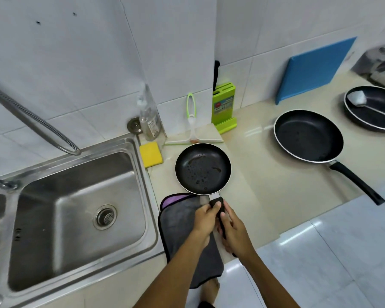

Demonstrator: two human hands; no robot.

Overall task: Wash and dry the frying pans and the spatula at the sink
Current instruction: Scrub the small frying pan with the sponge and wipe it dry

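Droplets cling to the small pan as you hold it on the counter just right of the sink.
Both your hands curl round its handle: left hand nearer the bowl with the thumb on top, right hand wrapped farther back. A grey cloth lies under them, over the counter edge. A large pan sits well to the right; beyond it, a third pan holds the spatula.
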